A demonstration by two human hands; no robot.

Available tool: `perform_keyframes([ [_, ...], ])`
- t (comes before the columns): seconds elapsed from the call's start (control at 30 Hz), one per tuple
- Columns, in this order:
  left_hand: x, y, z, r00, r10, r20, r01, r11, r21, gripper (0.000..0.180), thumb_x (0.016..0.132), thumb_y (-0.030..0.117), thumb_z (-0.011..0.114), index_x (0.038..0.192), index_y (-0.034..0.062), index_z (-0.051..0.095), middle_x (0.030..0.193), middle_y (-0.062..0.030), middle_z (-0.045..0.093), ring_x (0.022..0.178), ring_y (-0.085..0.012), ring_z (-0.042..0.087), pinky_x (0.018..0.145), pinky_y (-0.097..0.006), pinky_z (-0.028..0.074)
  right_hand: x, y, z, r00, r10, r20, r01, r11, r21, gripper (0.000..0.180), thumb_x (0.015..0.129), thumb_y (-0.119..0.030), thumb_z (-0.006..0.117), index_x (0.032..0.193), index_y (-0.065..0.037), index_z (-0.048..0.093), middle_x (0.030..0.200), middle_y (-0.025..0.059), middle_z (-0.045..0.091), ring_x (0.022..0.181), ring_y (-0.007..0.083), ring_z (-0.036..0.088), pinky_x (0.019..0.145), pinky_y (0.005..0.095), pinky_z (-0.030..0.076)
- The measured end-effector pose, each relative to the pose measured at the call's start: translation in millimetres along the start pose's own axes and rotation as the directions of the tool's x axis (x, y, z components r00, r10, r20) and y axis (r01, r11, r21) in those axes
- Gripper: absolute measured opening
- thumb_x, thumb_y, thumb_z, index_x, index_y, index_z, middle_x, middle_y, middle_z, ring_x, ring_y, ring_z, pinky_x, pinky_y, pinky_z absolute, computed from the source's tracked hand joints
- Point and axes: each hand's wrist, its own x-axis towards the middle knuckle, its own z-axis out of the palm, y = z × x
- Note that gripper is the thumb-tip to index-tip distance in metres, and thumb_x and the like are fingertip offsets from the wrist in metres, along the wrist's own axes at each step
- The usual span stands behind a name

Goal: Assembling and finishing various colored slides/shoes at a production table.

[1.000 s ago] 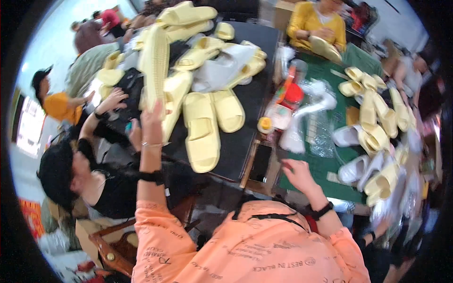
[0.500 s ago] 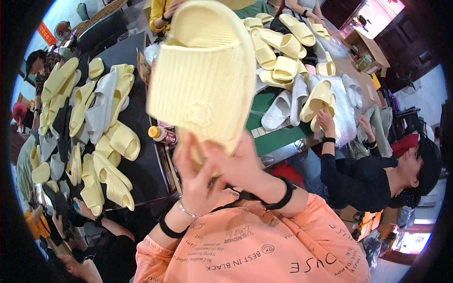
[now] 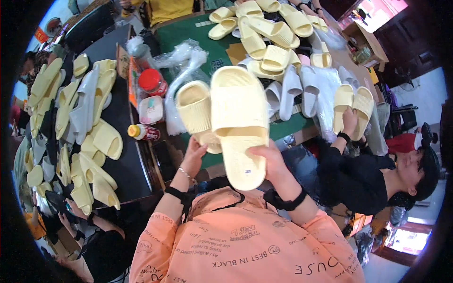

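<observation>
My left hand (image 3: 192, 158) grips one pale yellow slide slipper (image 3: 197, 115) by its heel end. With my right hand (image 3: 270, 161), thumb laid on the footbed, I hold a second pale yellow slipper (image 3: 240, 106) by its side near the heel. Both are raised over the near table edge, toes pointing away from me. The right-hand slipper overlaps the other one and hides part of its side. A small dark printed mark shows on its heel. The undersides of both are hidden.
Yellow and white slippers (image 3: 106, 139) crowd the dark table at left. More yellow slippers (image 3: 276, 33) lie on the green-topped table (image 3: 181, 35). A red-lidded jar (image 3: 150, 81), a yellow-capped bottle (image 3: 144, 132) and clear plastic bags (image 3: 186, 59) stand nearby. At right a co-worker (image 3: 363, 177) holds yellow slippers.
The slipper held up close has been lowered away from me. My hands have moved apart, each now with its own slipper. The co-worker at right has moved a pair rightward.
</observation>
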Motion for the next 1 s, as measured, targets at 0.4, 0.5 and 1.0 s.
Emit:
perform_keyframes([
  [0.4,20,-49,-74,0.949,-0.007,-0.314,0.1,0.954,0.281,0.029,0.086,0.015,0.046,0.11,0.0001,0.042,0.103,-0.0101,0.054,0.092,-0.0161,0.052,0.079,-0.029,0.043,104,113,-145,0.983,0.059,-0.175,-0.136,0.874,-0.467,0.038,0.075,-0.01,0.056,0.109,0.003,0.044,0.099,0.0108,0.055,0.084,0.0157,0.056,0.074,0.0276,0.044],
  [0.5,17,-63,-100,0.91,0.195,-0.365,0.192,0.583,0.789,0.032,0.083,0.014,0.05,0.109,-0.0021,0.041,0.098,-0.012,0.055,0.088,-0.0171,0.053,0.075,-0.029,0.043,108,113,-163,0.953,-0.134,-0.272,-0.135,0.615,-0.777,0.033,0.075,-0.015,0.056,0.103,0.002,0.048,0.096,0.0111,0.056,0.08,0.0192,0.057,0.071,0.0289,0.044],
  [1.0,61,-95,79,1.0,0.004,-0.005,0.001,0.706,0.708,0.021,0.077,0.003,0.05,0.098,0.0022,0.052,0.08,-0.0033,0.054,0.067,-0.0083,0.051,0.058,-0.02,0.043,98,62,-238,0.729,-0.62,-0.29,-0.153,0.266,-0.952,0.009,0.072,-0.011,0.051,0.07,-0.002,0.052,0.072,0.0184,0.054,0.071,0.0364,0.052,0.063,0.0426,0.042],
])
